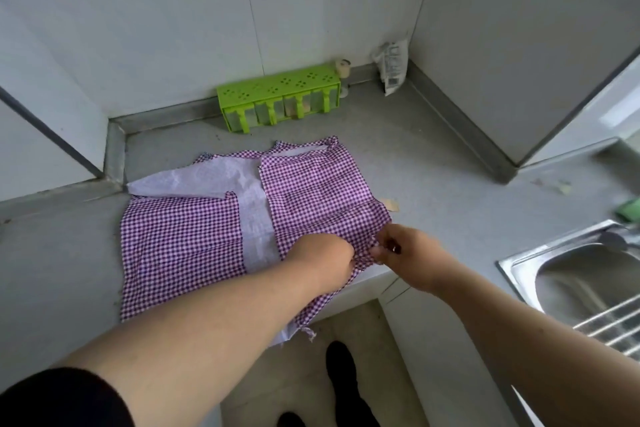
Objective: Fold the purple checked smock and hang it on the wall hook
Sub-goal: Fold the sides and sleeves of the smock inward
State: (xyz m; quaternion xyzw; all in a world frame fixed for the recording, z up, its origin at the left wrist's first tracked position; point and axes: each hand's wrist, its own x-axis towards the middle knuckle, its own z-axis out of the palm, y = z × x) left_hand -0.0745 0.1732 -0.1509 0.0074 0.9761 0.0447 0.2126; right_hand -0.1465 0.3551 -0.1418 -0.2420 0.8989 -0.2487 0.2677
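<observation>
The purple checked smock (194, 229) lies spread on the grey counter (62, 253), its pale lining turned up along the middle where the side panels have been laid inward, probably to narrow it for hanging; its near edge hangs over the counter front. The left hand (325, 256) bunches the near right portion with curled fingers, seemingly to anchor it. Just beside it, the right hand (398, 248) pinches the right edge, likely to draw it over. No wall hook shows.
</observation>
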